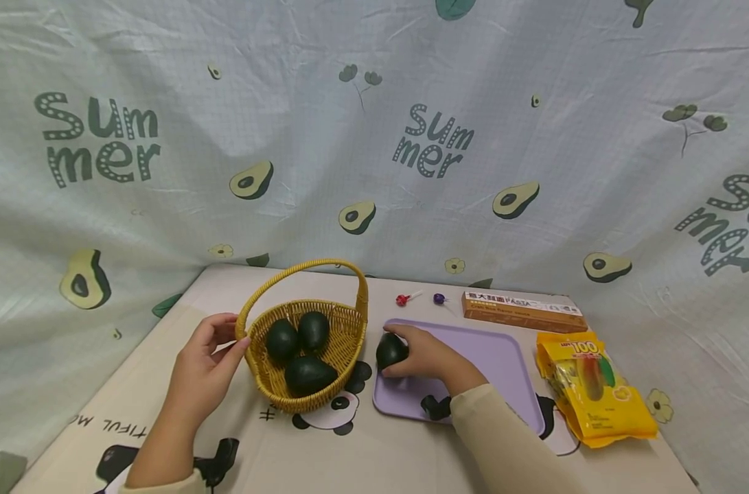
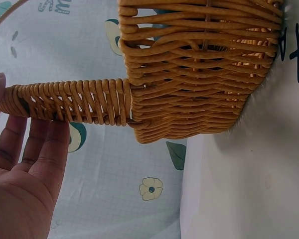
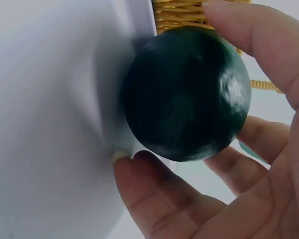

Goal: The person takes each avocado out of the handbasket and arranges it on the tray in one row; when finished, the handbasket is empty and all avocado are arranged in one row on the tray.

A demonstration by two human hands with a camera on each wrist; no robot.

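Head view, left hand: the left hand [image 1: 204, 367] is seen at the left side of the wicker basket [image 1: 343, 328], fingers spread and only loosely bent, the fingertips at the foot of the handle [image 1: 300, 269].
Head view, basket: three dark avocados [image 1: 306, 374] are held inside it (all lying against one another); the basket is set on the table [image 1: 362, 460], just left of the purple tray [image 1: 504, 357].
Head view, right hand: the right hand [image 1: 426, 357] is curled round a fourth avocado [image 1: 390, 350] at the tray's left edge, next to the basket.
Head view, surroundings: two lollipops [image 1: 405, 298], a brown pasta box [image 1: 522, 310] and a yellow snack bag [image 1: 593, 387] are placed behind and to the right of the tray.
Left wrist view: straight fingers [image 2: 50, 149] are laid against the underside of the woven handle [image 2: 70, 102]; nothing is gripped.
Right wrist view: the avocado [image 3: 187, 94] is pinched between thumb and fingers [image 3: 159, 194], beside the tray's surface [image 3: 45, 114], with basket weave [image 3: 182, 12] visible just beyond.
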